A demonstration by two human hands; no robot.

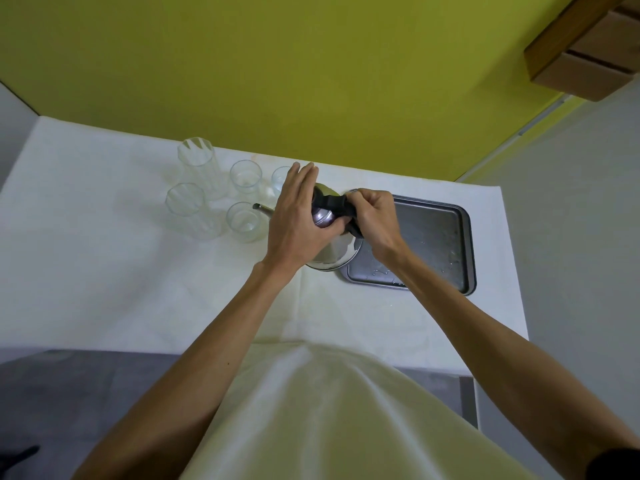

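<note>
A steel kettle (333,252) with a black handle (337,205) and a thin spout (263,209) pointing left stands on the white table, its base overlapping the left edge of a dark metal tray (433,244). My left hand (298,216) lies over the kettle's lid and left side, fingers stretched forward and thumb curled onto the metal top. My right hand (374,216) grips the black handle from the right with curled fingers. Most of the kettle's body is hidden by both hands.
Clear glassware stands left of the kettle: two tall glasses (199,168) (188,209) and three short tumblers (245,178) (242,221) (281,178). The tray holds a few water drops. A yellow wall runs behind the table (104,271); a wooden shelf (581,53) hangs at upper right.
</note>
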